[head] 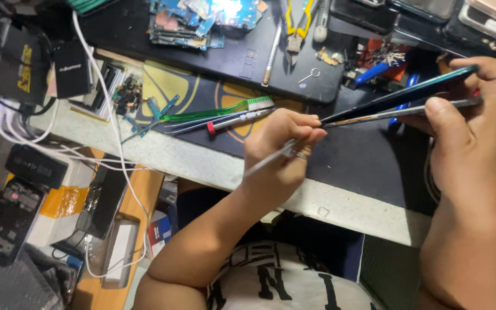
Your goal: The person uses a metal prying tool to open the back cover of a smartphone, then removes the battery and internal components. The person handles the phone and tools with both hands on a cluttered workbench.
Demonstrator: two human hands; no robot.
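My right hand (pixel 469 132) grips a dark teal phone (pixel 409 93) held edge-on above the black work mat (pixel 351 161). The phone is split into two thin layers, and the lower panel (pixel 397 113) gapes away from the upper one toward the right. My left hand (pixel 279 152) is closed on a thin metal prying tool (pixel 268 161). The tool's tip sits at the left end of the phone, where the two layers meet.
A green toothbrush (pixel 219 110) and a red-tipped screwdriver (pixel 225 121) lie on the mat to the left. Farther back are circuit boards (pixel 188 20), yellow-handled pliers (pixel 297 23) and a blue tool (pixel 374 72). White cables (pixel 110 109) and boxes (pixel 35 166) crowd the left side.
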